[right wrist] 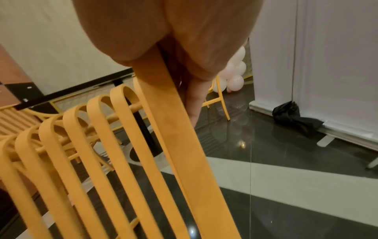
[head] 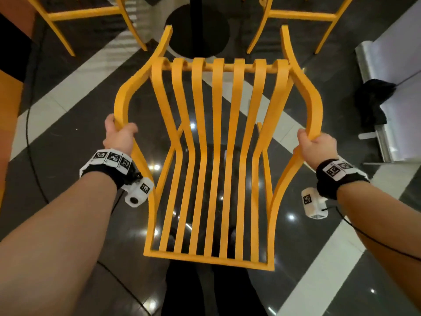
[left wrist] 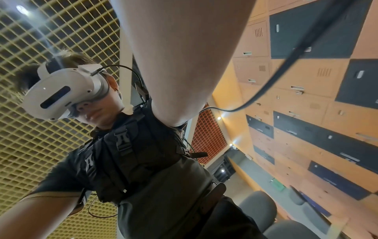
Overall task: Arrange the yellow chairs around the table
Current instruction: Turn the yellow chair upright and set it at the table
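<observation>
At the left of the head view, an orange wall panel [head: 9,106] borders the glossy dark floor [head: 68,137] with its pale diagonal stripes, and a black cable [head: 32,160] trails across it. Farther up on that side stand the legs of a second yellow chair [head: 75,13]. The left hand [head: 120,136] curls its fingers round the left side rail of the yellow chair [head: 214,160], thumb on top, with a marker-covered band and a small white camera on the wrist (the left wrist view looks back at the person's forearm, a white headset and a dark vest, so the fingers do not show there).

Centred in the head view, the held chair is seen from above and behind, its slatted back nearest the person and its slatted seat reaching forward, front legs pointing toward the black round base of the worktop [head: 198,30], which stands just beyond the seat's front edge. Whether the chair's feet touch the floor cannot be told.

Right of the centre, the right hand [head: 316,145] grips the opposite side rail in the same way; in the right wrist view its fingers [right wrist: 194,103] wrap under the flat yellow bar. A third yellow chair [head: 303,15] stands at the upper right, near the base. Past it lie a crumpled black bag [head: 373,96] against a white partition [head: 398,53], and pale balloons [right wrist: 235,76] in the far corner.
</observation>
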A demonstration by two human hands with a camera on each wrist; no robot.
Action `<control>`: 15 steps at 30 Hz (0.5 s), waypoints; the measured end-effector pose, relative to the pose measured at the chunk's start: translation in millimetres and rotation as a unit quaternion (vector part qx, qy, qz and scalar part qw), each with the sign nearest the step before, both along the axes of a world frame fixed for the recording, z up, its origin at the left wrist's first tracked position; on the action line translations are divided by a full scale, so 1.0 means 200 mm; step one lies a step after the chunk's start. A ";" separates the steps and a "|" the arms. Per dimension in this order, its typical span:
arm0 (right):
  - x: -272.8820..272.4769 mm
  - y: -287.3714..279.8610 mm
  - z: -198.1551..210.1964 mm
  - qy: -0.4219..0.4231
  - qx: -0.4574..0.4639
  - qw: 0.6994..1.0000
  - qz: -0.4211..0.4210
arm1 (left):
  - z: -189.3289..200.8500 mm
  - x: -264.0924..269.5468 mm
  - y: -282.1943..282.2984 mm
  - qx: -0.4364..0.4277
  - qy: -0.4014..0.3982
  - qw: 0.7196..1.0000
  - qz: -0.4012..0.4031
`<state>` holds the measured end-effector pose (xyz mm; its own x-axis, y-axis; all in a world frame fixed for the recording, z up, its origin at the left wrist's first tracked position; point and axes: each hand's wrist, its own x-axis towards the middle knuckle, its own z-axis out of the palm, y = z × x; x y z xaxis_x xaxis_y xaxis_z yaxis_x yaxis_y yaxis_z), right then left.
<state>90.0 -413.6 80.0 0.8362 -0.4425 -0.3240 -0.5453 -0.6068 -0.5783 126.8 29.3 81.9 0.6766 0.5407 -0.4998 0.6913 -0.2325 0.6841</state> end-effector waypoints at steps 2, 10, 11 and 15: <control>0.05 -0.03 0.10 0.008 -0.001 1.000 -0.013 | 0.06 0.04 -0.05 0.007 -0.016 1.000 -0.024; 0.31 -0.17 0.22 0.050 0.007 0.995 -0.085 | -0.17 -0.32 -0.33 0.107 0.040 0.979 -0.167; 0.34 -0.20 0.21 0.052 0.013 0.994 -0.093 | -0.25 -0.43 -0.34 0.116 0.110 0.963 -0.216; 0.42 -0.29 0.16 0.049 0.039 0.992 -0.114 | -0.45 -0.75 -0.29 0.208 0.368 0.823 -0.379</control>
<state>173.4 -472.1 112.2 0.6806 -0.5870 -0.4384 -0.7184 -0.4175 -0.5564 -23.1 -28.3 -8.8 0.4950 0.3297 -0.8039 0.4307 -0.8966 -0.1026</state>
